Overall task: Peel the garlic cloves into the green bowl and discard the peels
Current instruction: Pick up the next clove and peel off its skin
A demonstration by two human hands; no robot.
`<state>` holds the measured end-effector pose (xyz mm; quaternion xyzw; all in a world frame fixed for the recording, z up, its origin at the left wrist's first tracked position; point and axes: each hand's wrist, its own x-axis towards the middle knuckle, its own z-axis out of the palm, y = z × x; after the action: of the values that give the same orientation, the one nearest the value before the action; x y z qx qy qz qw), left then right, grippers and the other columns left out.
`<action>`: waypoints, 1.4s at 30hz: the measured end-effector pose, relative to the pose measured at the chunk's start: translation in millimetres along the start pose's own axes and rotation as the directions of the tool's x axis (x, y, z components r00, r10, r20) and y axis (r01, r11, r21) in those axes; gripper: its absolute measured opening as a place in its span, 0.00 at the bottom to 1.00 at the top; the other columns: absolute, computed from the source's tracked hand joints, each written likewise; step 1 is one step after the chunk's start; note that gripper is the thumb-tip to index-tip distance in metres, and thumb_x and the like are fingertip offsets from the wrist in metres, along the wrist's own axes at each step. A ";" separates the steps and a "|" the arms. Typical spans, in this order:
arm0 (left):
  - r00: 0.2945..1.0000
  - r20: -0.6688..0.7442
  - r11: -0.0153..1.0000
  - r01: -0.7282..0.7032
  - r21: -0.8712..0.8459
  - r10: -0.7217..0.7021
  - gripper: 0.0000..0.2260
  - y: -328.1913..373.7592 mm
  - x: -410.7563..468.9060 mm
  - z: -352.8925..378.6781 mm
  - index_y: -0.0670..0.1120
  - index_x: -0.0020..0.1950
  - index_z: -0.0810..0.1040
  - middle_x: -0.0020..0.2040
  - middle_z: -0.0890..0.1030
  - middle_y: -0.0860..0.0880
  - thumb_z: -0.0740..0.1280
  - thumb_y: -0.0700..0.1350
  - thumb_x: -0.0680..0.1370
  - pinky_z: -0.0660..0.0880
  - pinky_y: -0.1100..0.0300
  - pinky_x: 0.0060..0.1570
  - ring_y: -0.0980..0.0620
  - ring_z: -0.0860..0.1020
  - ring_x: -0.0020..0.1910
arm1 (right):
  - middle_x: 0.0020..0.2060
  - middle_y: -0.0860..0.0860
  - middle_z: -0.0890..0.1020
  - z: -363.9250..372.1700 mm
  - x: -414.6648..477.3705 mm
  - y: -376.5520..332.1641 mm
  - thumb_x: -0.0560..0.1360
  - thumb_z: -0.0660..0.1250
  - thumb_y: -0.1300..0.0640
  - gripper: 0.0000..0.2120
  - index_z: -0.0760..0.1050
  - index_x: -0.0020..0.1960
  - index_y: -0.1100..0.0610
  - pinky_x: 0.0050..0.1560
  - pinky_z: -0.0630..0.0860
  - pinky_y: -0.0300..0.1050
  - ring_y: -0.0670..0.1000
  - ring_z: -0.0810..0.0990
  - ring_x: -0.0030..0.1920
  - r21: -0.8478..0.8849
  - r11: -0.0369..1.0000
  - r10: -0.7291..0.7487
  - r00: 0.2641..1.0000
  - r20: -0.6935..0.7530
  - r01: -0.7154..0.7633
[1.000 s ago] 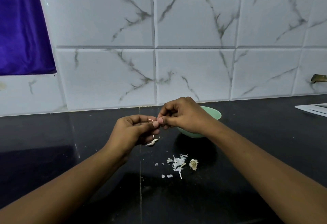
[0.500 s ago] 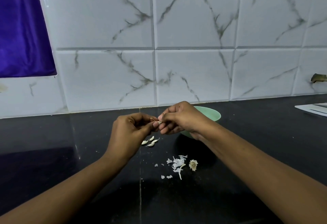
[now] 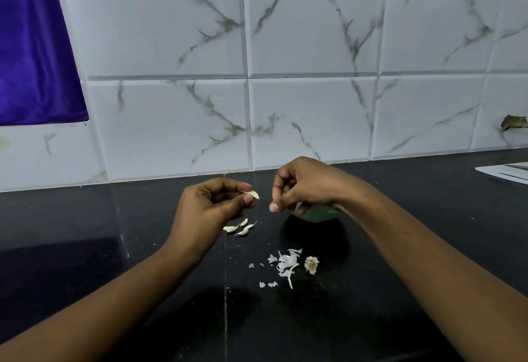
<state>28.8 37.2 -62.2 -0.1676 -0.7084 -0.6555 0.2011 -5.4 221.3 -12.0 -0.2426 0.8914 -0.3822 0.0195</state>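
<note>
My left hand (image 3: 211, 207) pinches a pale garlic clove (image 3: 253, 194) between thumb and fingertips above the black counter. A short gap to its right, my right hand (image 3: 303, 187) hovers with fingers curled and thumb pointing down; no peel shows in it. The green bowl (image 3: 317, 214) sits under and behind my right wrist, mostly hidden. Three loose cloves (image 3: 240, 227) lie on the counter below my left hand. A heap of white peels (image 3: 285, 264) and the dry garlic root base (image 3: 311, 264) lie nearer to me.
The black counter (image 3: 114, 247) meets a white marble-tile wall (image 3: 311, 118) just behind the hands. A purple cloth (image 3: 34, 47) hangs at the upper left. A flat white object (image 3: 505, 173) lies at the counter's far right edge.
My hands were joined on the clove; now the right hand has pulled away to the right, leaving the clove in my left hand. More loose cloves show below my left hand.
</note>
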 end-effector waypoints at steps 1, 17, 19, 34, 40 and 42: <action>1.000 0.002 1.000 0.003 -0.005 -0.003 0.05 -0.1 0.1 -0.4 0.45 0.43 0.82 0.37 0.85 0.47 0.73 0.36 0.70 0.78 0.65 0.38 0.55 0.83 0.39 | 0.26 0.46 0.78 -1.7 -0.7 0.0 0.68 0.75 0.63 0.07 0.77 0.37 0.57 0.31 0.76 0.37 0.44 0.77 0.31 -0.011 1.000 -0.012 1.000 0.013 0.012; 0.996 -0.004 0.996 0.090 0.006 -0.090 0.03 -1.0 2.3 -0.1 0.42 0.42 0.83 0.36 0.85 0.42 0.73 0.36 0.70 0.77 0.65 0.33 0.52 0.84 0.36 | 0.40 0.53 0.85 -0.8 -0.8 -1.2 0.75 0.69 0.59 0.02 0.79 0.46 0.58 0.36 0.76 0.38 0.48 0.83 0.39 0.174 0.984 -0.051 0.996 0.075 0.037; 0.995 -0.001 0.995 0.095 0.012 -0.095 0.03 -1.0 2.6 0.3 0.42 0.42 0.83 0.36 0.84 0.42 0.73 0.37 0.70 0.77 0.65 0.33 0.52 0.84 0.36 | 0.39 0.53 0.84 4.0 0.8 -1.2 0.75 0.69 0.60 0.02 0.79 0.45 0.58 0.35 0.76 0.38 0.48 0.83 0.39 0.206 0.977 -0.062 0.997 0.049 0.050; 0.985 0.069 0.985 0.163 -0.058 -0.159 0.03 -1.4 1.9 3.1 0.39 0.42 0.80 0.35 0.84 0.41 0.69 0.32 0.73 0.80 0.62 0.37 0.52 0.83 0.35 | 0.37 0.53 0.83 4.4 2.9 2.9 0.76 0.67 0.62 0.02 0.79 0.45 0.59 0.36 0.78 0.36 0.46 0.83 0.37 0.198 0.979 -0.068 0.990 0.120 0.043; 0.941 0.117 0.917 0.336 -0.216 -0.317 0.04 -2.5 4.0 2.0 0.40 0.42 0.80 0.32 0.83 0.45 0.67 0.34 0.74 0.79 0.66 0.35 0.55 0.82 0.31 | 0.35 0.50 0.81 7.0 3.6 3.8 0.77 0.66 0.62 0.05 0.77 0.43 0.56 0.36 0.78 0.37 0.44 0.80 0.36 0.100 0.981 -0.179 0.979 0.101 0.169; 0.930 0.128 0.894 0.366 -0.258 -0.344 0.04 -2.5 4.8 1.0 0.40 0.42 0.80 0.32 0.83 0.46 0.66 0.34 0.73 0.79 0.67 0.34 0.56 0.82 0.31 | 0.35 0.49 0.80 7.4 3.1 2.9 0.76 0.66 0.62 0.05 0.77 0.43 0.55 0.37 0.79 0.39 0.44 0.80 0.36 0.083 0.973 -0.222 0.972 0.077 0.215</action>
<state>23.3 37.8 -62.0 -0.0878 -0.6356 -0.7666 0.0247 -7.7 216.7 -18.7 -0.3546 0.8428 -0.4042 0.0245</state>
